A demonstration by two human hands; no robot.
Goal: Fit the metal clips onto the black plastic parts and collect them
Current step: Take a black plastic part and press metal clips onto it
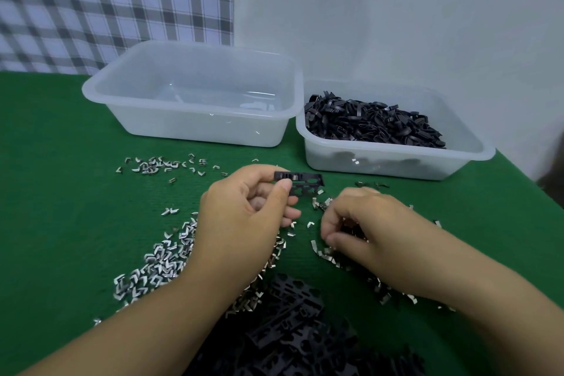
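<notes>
My left hand [244,210] pinches a flat black plastic part [302,182] between thumb and fingers, holding it just above the green table. My right hand [360,223] reaches down into the scattered metal clips [158,256], fingers curled over them; whether it grips a clip is hidden. A pile of loose black plastic parts [293,323] lies at the near edge between my forearms.
A large translucent tub [189,128] stands at the back, holding almost nothing. To its right a smaller tub [396,162] is heaped with black parts [372,122]. More clips [152,165] lie scattered in front of the large tub. A checked cloth hangs behind.
</notes>
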